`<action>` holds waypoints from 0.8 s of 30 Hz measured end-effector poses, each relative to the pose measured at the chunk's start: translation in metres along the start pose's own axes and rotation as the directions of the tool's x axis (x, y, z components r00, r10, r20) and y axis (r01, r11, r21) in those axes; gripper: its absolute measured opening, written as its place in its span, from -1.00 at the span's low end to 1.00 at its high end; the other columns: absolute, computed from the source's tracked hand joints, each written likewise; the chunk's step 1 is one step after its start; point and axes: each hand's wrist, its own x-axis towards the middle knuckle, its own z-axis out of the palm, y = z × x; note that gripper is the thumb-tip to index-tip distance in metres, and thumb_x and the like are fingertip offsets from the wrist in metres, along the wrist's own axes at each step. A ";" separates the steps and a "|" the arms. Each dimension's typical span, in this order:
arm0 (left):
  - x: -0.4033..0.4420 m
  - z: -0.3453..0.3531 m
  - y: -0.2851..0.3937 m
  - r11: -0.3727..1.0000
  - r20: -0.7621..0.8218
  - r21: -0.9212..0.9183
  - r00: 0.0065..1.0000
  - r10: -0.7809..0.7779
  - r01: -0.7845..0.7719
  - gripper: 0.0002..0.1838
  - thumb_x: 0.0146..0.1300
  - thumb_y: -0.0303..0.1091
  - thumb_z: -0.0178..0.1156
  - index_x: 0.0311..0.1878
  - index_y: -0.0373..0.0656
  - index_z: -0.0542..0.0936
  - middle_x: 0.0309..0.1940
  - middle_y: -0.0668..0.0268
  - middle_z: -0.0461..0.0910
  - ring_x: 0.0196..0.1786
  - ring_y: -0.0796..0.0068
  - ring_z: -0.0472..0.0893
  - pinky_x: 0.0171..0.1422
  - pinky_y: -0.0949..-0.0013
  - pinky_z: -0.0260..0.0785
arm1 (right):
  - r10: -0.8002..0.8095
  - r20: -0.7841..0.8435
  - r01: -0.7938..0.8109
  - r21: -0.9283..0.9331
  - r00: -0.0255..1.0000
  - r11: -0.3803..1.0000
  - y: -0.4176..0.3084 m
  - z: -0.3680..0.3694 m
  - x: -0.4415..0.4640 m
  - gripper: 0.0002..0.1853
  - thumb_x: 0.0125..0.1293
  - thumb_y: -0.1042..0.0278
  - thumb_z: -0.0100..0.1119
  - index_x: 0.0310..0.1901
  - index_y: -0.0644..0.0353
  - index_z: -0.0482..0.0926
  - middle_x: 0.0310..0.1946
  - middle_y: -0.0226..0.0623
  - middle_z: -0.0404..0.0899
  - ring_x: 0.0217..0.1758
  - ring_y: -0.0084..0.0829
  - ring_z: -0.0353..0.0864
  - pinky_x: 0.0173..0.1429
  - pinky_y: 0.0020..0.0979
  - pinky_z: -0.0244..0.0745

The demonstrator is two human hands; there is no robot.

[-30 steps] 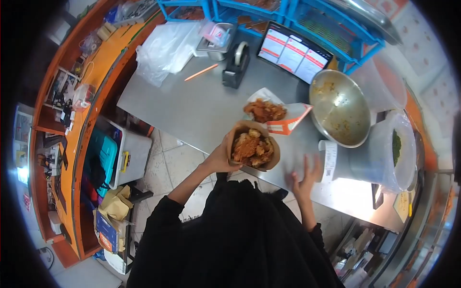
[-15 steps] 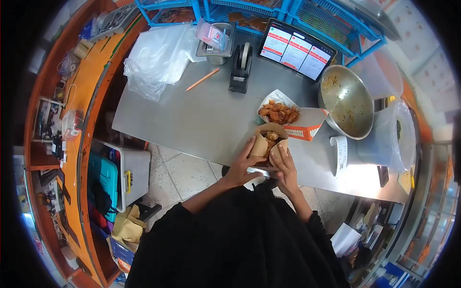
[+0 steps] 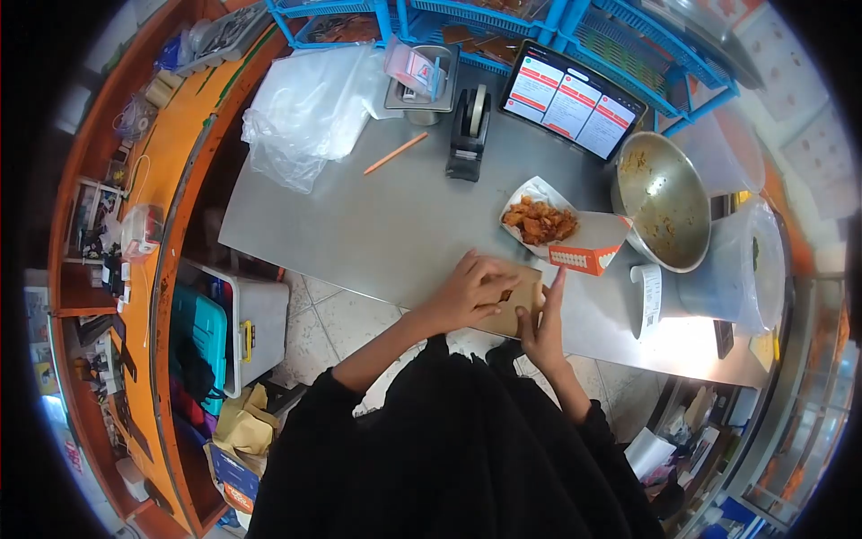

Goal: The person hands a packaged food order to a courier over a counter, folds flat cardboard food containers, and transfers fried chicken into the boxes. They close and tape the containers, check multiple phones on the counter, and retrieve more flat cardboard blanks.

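Observation:
A brown paper takeaway box (image 3: 511, 319) is at the table's front edge, between my two hands. Its top flaps are folded inward, and a small dark gap near the middle shows a bit of the food inside. Bent over the box's left side and top are the fingers of my left hand (image 3: 469, 292). My right hand (image 3: 544, 331) holds the right side, thumb on the near face and index finger stretched along the edge. Just beyond stands an open red-and-white paper box (image 3: 588, 259), its paper-lined part full of fried chicken pieces (image 3: 539, 221).
A steel bowl (image 3: 663, 202) with food residue leans by a clear plastic tub (image 3: 727, 269). A curled receipt (image 3: 646, 301) stands at the right. Farther back are a tablet (image 3: 572, 99), tape dispenser (image 3: 469, 135), pencil (image 3: 395, 154), plastic bags (image 3: 310, 112) and blue baskets (image 3: 620, 54).
The brown box's flaps were spread open with the food showing; now they are folded over it. My left hand has moved onto the top. The view has shifted slightly.

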 end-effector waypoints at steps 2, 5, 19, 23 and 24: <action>-0.021 -0.004 -0.003 0.994 -0.008 0.063 0.996 0.086 -0.085 -0.38 -0.10 -0.33 0.12 0.10 -0.10 0.15 0.03 0.22 0.15 0.17 0.25 0.05 0.17 0.07 -0.15 | -0.070 0.055 0.075 -0.091 0.996 0.993 -0.013 0.006 0.007 -0.41 -0.04 0.55 -0.06 0.10 0.26 0.02 0.12 -0.06 -0.04 0.11 -0.04 0.03 0.13 -0.33 0.07; -0.043 -0.022 -0.002 0.928 -0.095 0.370 0.995 0.006 0.030 -0.53 -0.03 -0.25 0.05 0.03 -0.01 0.28 0.03 0.29 0.19 0.17 0.30 0.07 0.15 0.00 -0.14 | -0.069 0.341 0.183 -0.313 0.938 0.932 -0.026 0.034 0.020 -0.49 -0.13 0.53 -0.05 -0.01 0.18 0.23 0.08 -0.26 0.09 -0.05 -0.08 0.18 -0.09 -0.29 0.33; -0.063 -0.041 -0.017 0.918 -0.193 0.357 0.975 -0.111 0.175 -0.68 0.00 -0.24 -0.01 -0.11 0.01 0.39 0.11 0.33 0.12 0.19 0.12 -0.04 0.05 -0.28 -0.29 | 0.483 -0.513 -0.613 -0.110 0.709 0.783 0.073 0.111 0.198 -0.68 0.10 0.21 -0.15 -0.09 0.09 0.30 -0.13 -0.05 0.27 -0.06 -0.12 0.19 0.02 -0.23 0.07; -0.065 -0.037 -0.020 0.938 -0.220 0.295 0.968 -0.122 0.185 -0.69 0.00 -0.26 -0.01 -0.12 0.02 0.40 0.09 0.34 0.14 0.18 0.16 0.00 0.09 -0.20 -0.24 | 0.551 -0.485 -0.700 -0.198 0.679 0.687 0.069 0.099 0.226 -0.56 0.13 0.15 -0.25 0.10 -0.20 0.04 -0.05 -0.01 0.18 0.03 -0.06 0.10 0.02 0.09 -0.07; -0.065 -0.037 -0.021 0.948 -0.235 0.268 0.966 -0.109 0.173 -0.70 0.00 -0.26 0.00 -0.13 0.03 0.40 0.09 0.36 0.15 0.18 0.21 0.03 0.10 -0.16 -0.20 | 0.568 -0.412 -0.692 -0.282 0.713 0.664 0.064 0.097 0.234 -0.54 0.15 0.12 -0.29 0.12 -0.28 -0.02 -0.06 0.00 0.18 0.05 -0.06 0.09 0.01 0.17 -0.11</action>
